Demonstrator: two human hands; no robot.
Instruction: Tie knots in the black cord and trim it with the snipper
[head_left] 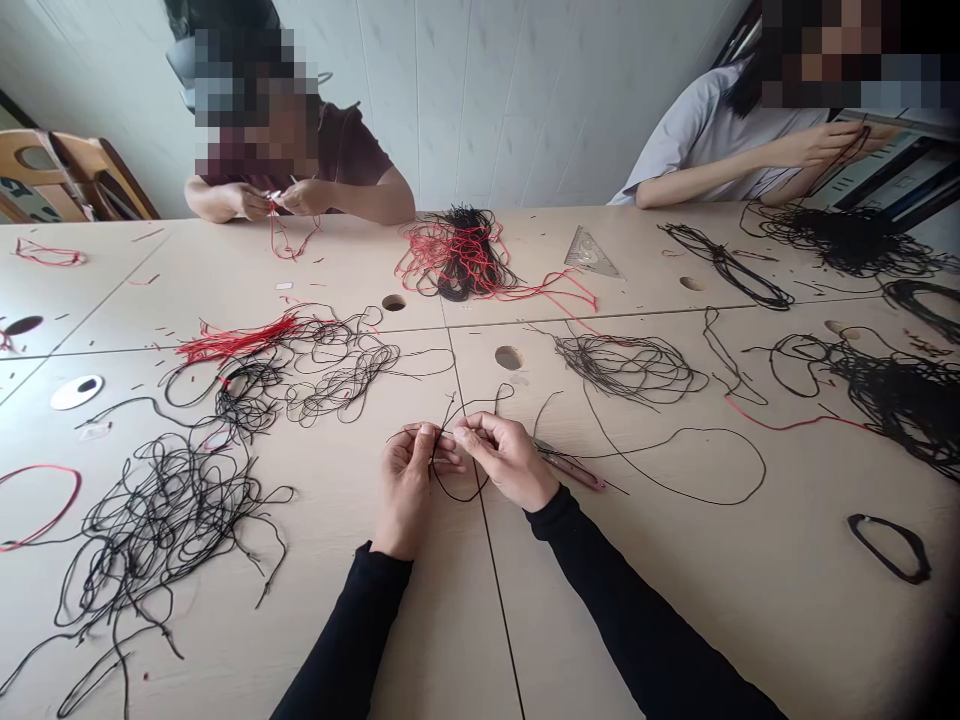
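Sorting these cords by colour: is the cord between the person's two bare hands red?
No, the left hand and right hand hold a thin black cord, with no red cord between them.

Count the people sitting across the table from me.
2: one person opposite, left of centre, working red cord; another person at far right, partly out of frame, handling black cord.

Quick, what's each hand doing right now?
Left hand: closed, pinching a black cord.
Right hand: closed, pinching the same black cord.
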